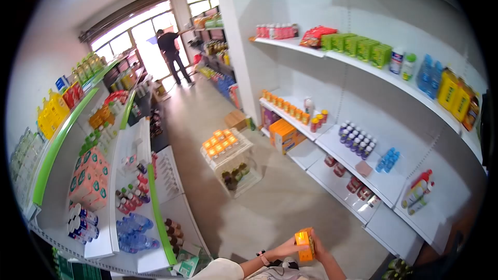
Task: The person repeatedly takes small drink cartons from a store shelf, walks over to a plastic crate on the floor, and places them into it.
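An orange box [305, 245] is held upright between my two hands at the bottom of the head view. My left hand [287, 249] presses on the box's left side, a watch band at its wrist. My right hand [319, 248] wraps round the right side of the same box. Beyond them, on the floor, stands a clear plastic crate [246, 151] with several orange packs [220, 142] on top and dark bottles [234, 175] inside.
White shelves [381, 176] with bottles and boxes line the right. Shelves with a green edge [61, 140] run along the left. A cardboard box [236, 120] lies behind the crate. A person [170, 51] stands by the far doorway.
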A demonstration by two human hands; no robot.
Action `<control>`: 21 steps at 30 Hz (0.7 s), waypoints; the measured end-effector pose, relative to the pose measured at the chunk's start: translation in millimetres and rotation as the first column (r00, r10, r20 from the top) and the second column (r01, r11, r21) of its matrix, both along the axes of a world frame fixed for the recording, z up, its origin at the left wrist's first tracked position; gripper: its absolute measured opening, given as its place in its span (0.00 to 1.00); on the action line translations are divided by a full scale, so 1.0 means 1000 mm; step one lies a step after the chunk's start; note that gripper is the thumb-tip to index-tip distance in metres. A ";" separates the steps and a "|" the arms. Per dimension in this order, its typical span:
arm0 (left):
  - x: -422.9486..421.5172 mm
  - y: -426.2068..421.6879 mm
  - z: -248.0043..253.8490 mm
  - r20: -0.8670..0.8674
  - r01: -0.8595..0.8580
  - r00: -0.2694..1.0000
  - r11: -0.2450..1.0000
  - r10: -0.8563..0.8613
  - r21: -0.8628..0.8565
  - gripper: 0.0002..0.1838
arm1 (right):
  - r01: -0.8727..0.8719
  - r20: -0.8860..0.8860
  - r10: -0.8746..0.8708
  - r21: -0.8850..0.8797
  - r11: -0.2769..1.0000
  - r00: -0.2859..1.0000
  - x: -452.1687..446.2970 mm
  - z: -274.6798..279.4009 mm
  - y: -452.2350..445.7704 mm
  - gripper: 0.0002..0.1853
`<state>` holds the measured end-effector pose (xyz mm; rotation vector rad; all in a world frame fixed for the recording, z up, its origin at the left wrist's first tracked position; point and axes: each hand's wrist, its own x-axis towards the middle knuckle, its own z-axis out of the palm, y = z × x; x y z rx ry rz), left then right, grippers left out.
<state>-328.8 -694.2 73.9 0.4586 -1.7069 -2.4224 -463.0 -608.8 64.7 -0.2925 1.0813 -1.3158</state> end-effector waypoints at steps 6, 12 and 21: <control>0.027 -0.059 -0.021 0.009 -0.446 0.891 0.870 0.454 0.209 0.26 | -0.485 0.092 0.479 0.055 0.873 0.873 0.003 -0.016 -0.117 0.28; 0.062 -0.124 -0.068 0.132 -0.658 0.750 0.710 0.648 0.250 0.25 | -0.655 0.132 0.643 0.226 0.721 0.754 0.041 -0.038 -0.217 0.30; 0.070 -0.350 -0.033 0.100 -0.578 0.815 0.792 0.570 0.198 0.24 | -0.469 0.129 0.452 0.188 0.863 0.883 0.052 -0.020 -0.419 0.28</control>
